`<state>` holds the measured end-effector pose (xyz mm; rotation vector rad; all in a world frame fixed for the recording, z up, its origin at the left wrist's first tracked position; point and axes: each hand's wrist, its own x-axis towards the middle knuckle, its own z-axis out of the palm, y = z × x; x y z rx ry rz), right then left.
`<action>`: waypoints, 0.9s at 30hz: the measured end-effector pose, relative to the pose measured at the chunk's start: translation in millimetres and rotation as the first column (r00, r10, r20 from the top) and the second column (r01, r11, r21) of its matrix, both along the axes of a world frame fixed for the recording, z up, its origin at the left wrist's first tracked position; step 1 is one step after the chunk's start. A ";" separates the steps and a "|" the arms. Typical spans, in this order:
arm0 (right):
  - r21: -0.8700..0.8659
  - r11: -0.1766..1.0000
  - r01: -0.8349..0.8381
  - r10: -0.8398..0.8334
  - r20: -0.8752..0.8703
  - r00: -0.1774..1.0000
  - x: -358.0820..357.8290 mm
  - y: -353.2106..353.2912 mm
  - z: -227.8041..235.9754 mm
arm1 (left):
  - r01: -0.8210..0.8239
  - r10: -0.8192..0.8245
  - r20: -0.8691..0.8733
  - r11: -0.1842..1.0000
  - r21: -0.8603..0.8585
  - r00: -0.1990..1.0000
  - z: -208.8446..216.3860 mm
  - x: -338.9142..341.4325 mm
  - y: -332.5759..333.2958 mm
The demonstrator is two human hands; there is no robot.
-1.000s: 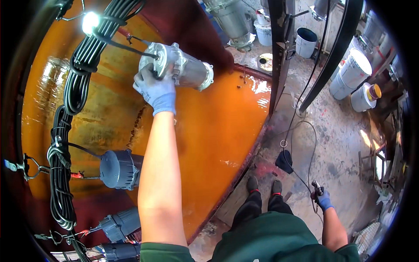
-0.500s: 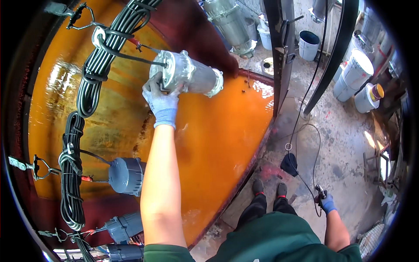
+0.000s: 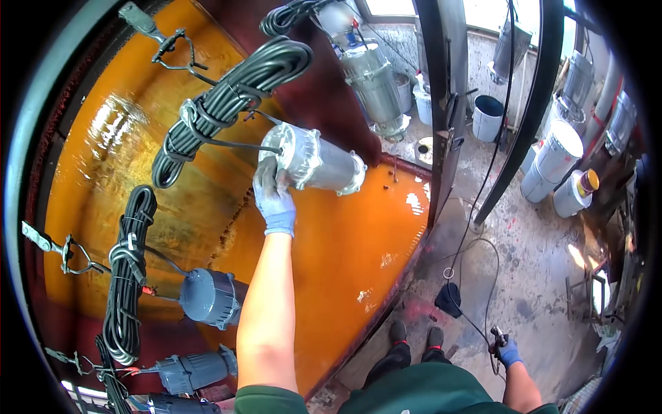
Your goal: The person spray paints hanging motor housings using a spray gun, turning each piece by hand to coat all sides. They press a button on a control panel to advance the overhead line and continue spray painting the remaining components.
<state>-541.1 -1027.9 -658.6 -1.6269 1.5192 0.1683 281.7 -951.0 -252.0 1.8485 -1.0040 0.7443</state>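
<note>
Widely apart, both hands flank the orange surface's edge.

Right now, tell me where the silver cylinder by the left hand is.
In the head view, the silver cylinder is slightly left and above centre, over the orange surface, with the left hand at its left end.

Left hand and silver cylinder have moved rightward.
</note>
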 end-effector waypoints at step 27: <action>0.104 0.981 0.166 -0.155 -0.104 0.982 35.2 17.6 63.9 | -0.118 0.046 0.292 0.965 0.233 0.955 1.9 15.0 30.2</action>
